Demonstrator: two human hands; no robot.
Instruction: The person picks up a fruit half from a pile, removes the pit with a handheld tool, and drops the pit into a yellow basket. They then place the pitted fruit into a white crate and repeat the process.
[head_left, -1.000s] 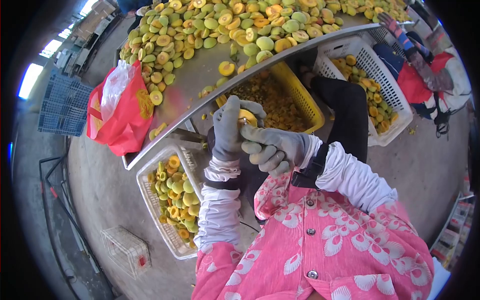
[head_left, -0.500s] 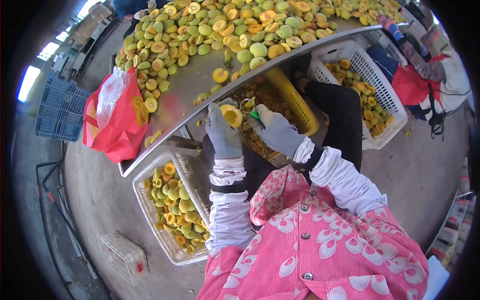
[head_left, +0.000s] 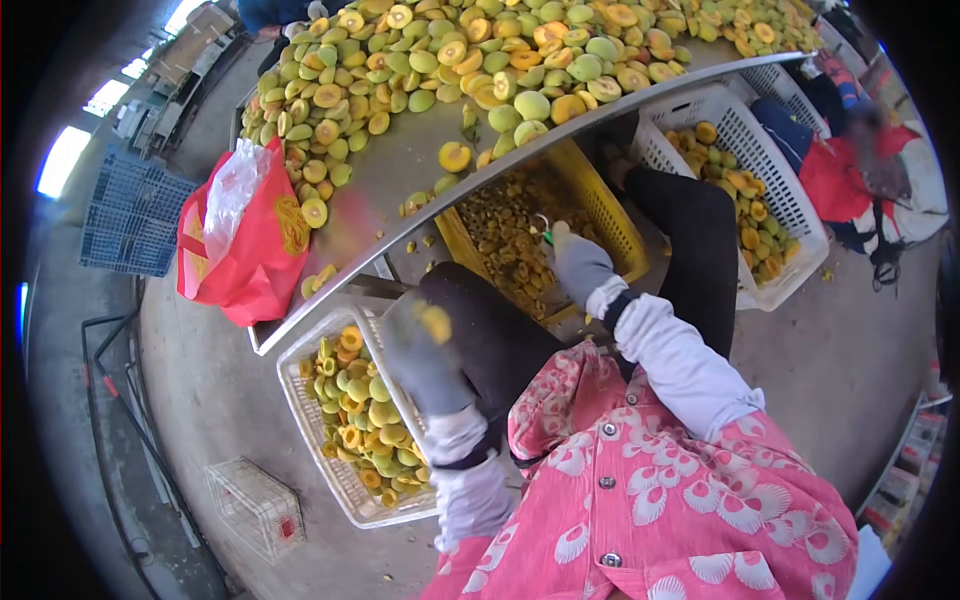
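Head view
Left hand (head_left: pixel 425 345): gray glove, blurred, holds a peach half (head_left: pixel 435 322) over the white crate (head_left: pixel 300 425).
Right hand (head_left: pixel 578 262): closed around a small tool (head_left: pixel 543 230), over the yellow crate (head_left: pixel 610 205) of pits.
Table (head_left: pixel 400 165): piled with peach halves.

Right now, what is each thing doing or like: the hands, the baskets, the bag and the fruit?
left hand: blurred, over the white basket, a yellow fruit piece at it
right hand: shut on a small green-handled tool
white basket: part full of halved fruit
yellow basket: holds brownish scraps
red bag: open, hanging off the table edge
table fruit: piled, many halved
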